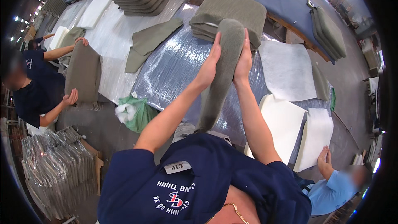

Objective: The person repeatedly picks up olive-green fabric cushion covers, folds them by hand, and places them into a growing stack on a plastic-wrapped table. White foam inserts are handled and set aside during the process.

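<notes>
2 hands clamp the grey-green cushion (226, 64) between them, left hand (208, 64) and right hand (243, 60) flanking its upright long axis.

We spot a small white rectangular label (178, 167) with dark print, sewn onto the navy shirt at the bottom centre. Beneath it sits a chest print (174, 199) in white lettering around a red-and-white emblem. At lower left we see a stack of clear plastic-wrapped packs (56, 170), glinting silver-grey.
</notes>
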Action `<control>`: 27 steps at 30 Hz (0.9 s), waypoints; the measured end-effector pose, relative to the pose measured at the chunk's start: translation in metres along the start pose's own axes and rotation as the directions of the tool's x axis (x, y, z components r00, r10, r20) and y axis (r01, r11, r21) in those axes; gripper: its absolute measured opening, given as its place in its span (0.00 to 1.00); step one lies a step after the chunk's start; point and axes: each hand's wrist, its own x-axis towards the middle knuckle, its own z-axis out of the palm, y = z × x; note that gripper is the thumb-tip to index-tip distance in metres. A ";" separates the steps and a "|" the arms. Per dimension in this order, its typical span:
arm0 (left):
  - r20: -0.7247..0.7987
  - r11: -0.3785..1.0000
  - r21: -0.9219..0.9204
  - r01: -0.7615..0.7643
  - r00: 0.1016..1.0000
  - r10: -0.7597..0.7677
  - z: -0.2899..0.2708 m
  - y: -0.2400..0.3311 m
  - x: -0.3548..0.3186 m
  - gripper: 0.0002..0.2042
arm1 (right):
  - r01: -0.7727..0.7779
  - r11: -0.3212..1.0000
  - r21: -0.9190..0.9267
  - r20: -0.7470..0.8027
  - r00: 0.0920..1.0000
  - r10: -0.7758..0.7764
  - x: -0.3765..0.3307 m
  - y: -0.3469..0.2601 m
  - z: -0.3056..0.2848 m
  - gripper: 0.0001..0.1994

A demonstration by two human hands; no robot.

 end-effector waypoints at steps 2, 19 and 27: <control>-0.050 0.995 0.095 -0.027 0.998 0.032 0.009 -0.014 -0.038 0.42 | 0.016 0.998 -0.069 -0.006 1.000 -0.017 0.005 0.005 -0.011 0.28; -0.228 0.898 0.441 0.003 0.968 0.109 0.006 0.046 -0.014 0.41 | -0.128 0.976 0.175 0.000 0.991 0.130 0.010 -0.004 0.033 0.27; -0.112 0.968 -0.235 0.092 0.986 -0.120 -0.047 -0.056 -0.067 0.31 | -0.023 0.986 -0.166 0.056 0.998 0.033 -0.083 0.043 0.008 0.29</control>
